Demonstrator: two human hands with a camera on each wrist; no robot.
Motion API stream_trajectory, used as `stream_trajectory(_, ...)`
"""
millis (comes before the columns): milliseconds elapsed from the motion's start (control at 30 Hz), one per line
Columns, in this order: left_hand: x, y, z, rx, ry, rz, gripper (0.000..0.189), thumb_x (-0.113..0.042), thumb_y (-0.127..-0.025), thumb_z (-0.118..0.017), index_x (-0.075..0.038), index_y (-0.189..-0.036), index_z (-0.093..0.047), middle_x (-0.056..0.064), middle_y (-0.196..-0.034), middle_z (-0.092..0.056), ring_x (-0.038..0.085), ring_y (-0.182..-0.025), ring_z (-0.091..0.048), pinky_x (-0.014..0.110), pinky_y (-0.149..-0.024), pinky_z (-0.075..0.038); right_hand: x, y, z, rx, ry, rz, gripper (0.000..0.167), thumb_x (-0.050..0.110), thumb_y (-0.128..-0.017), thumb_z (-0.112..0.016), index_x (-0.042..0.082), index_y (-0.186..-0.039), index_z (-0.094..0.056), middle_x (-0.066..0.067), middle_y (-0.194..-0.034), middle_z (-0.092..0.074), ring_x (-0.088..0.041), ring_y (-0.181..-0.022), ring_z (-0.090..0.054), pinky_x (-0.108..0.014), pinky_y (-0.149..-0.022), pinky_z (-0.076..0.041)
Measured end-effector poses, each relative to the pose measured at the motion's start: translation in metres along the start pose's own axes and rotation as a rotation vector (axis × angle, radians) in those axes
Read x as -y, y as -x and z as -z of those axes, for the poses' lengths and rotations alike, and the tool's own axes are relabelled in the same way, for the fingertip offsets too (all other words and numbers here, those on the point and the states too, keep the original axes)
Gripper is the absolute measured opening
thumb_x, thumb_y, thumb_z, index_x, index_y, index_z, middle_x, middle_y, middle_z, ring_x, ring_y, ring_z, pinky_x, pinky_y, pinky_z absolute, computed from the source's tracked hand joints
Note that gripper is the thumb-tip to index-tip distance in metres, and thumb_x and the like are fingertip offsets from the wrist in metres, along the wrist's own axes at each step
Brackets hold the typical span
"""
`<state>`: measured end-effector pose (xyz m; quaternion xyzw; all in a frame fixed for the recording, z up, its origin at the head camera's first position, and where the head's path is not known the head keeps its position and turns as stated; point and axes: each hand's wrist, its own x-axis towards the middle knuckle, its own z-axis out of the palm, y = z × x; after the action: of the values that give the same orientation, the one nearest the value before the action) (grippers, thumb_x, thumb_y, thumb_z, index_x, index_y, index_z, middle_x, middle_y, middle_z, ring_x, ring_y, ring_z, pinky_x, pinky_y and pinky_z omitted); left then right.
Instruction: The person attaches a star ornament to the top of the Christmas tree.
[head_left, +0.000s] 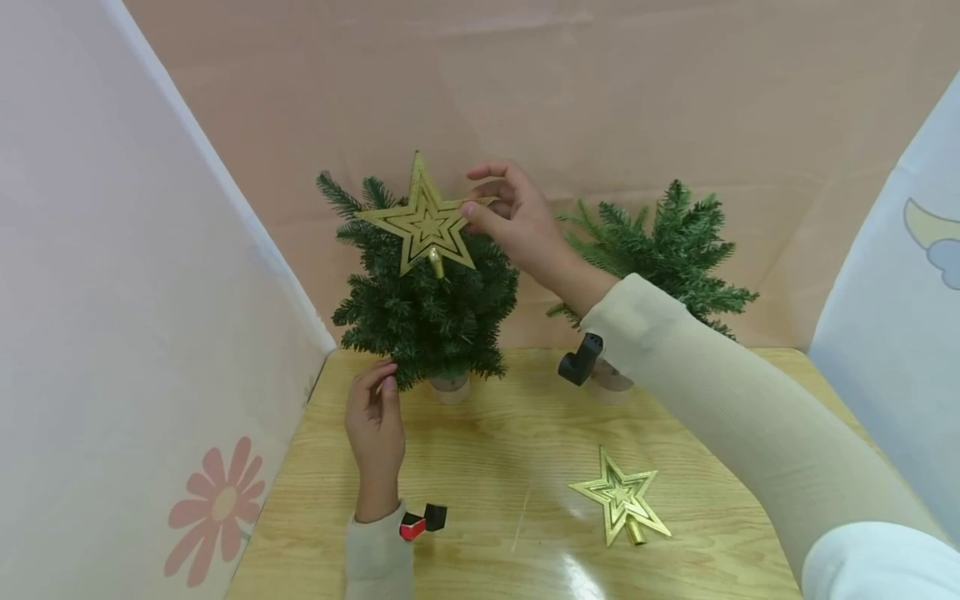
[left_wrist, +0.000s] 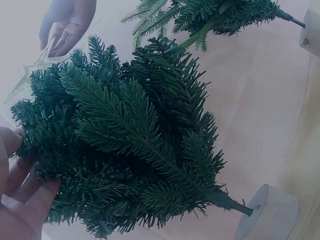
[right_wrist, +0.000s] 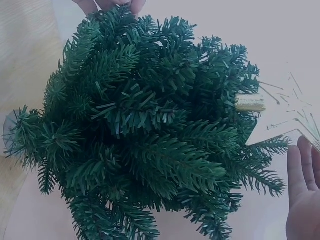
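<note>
My right hand [head_left: 521, 221] pinches one point of a gold star tree topper [head_left: 427, 221] between thumb and fingers. The star stands upright at the top of the left small artificial Christmas tree [head_left: 442, 317], its short tube [right_wrist: 250, 102] in among the upper branches. Low on that tree's left side, my left hand [head_left: 377, 425] holds the tip of a green branch with thumb and fingers. From the left wrist view, the tree's thin trunk [left_wrist: 232, 203] runs into a round pale base [left_wrist: 270, 215].
A second small artificial tree [head_left: 667, 242] stands to the right, partly behind my right forearm. Another gold star topper [head_left: 618, 493] lies on the wooden table [head_left: 480, 483] at the front right. Cloth walls enclose the table at the back [head_left: 540, 83] and both sides.
</note>
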<state>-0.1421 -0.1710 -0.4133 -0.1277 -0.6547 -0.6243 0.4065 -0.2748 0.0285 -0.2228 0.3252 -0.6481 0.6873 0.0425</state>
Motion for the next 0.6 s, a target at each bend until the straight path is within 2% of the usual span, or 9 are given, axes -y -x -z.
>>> stream_trajectory(100, -0.003, -0.001, 0.0, 0.01, 0.013, 0.0, 0.019, 0.014, -0.095, -0.047, 0.019, -0.112, -0.056, 0.029, -0.117, -0.054, 0.042, -0.116, -0.05, 0.026, -0.097, -0.047, 0.003, 0.003, 0.003, -0.013, 0.034, -0.003, 0.037, 0.009, -0.095, -0.062, 0.008, -0.13, -0.049, -0.011, -0.108, -0.058, -0.035, -0.097, -0.059, -0.047, -0.087, -0.051)
stream_trajectory(233, -0.008, -0.002, 0.001, 0.013, 0.001, -0.016, 0.022, 0.017, -0.093, -0.049, 0.02, -0.114, -0.054, 0.03, -0.117, -0.053, 0.039, -0.113, -0.053, 0.025, -0.094, -0.049, 0.009, 0.007, 0.006, -0.017, 0.041, 0.007, 0.038, 0.012, -0.095, -0.063, 0.01, -0.13, -0.049, -0.012, -0.112, -0.056, -0.036, -0.103, -0.057, -0.045, -0.089, -0.05)
stream_trajectory(333, -0.013, -0.004, 0.002, 0.009, -0.041, -0.033, 0.023, 0.017, -0.093, -0.05, 0.018, -0.116, -0.054, 0.024, -0.116, -0.056, 0.035, -0.113, -0.055, 0.029, -0.097, -0.048, 0.015, 0.01, 0.009, -0.028, 0.017, 0.012, 0.036, 0.01, -0.095, -0.064, 0.01, -0.128, -0.049, -0.015, -0.115, -0.054, -0.032, -0.107, -0.057, -0.043, -0.095, -0.049)
stream_trajectory(433, -0.019, -0.006, 0.002, 0.002, -0.077, -0.047, 0.024, 0.016, -0.093, -0.05, 0.017, -0.116, -0.055, 0.022, -0.115, -0.058, 0.033, -0.114, -0.056, 0.034, -0.1, -0.047, 0.022, 0.014, 0.011, -0.054, 0.049, 0.011, 0.035, 0.011, -0.095, -0.064, 0.01, -0.127, -0.05, -0.014, -0.116, -0.054, -0.027, -0.108, -0.057, -0.04, -0.095, -0.049)
stream_trajectory(600, -0.031, -0.009, 0.001, -0.019, -0.083, -0.079, 0.023, 0.014, -0.095, -0.049, 0.017, -0.117, -0.054, 0.026, -0.116, -0.055, 0.037, -0.114, -0.054, 0.04, -0.105, -0.042, 0.029, 0.022, 0.022, -0.068, 0.092, 0.004, 0.036, 0.011, -0.095, -0.063, 0.01, -0.128, -0.049, -0.011, -0.117, -0.053, -0.023, -0.113, -0.055, -0.035, -0.096, -0.047)
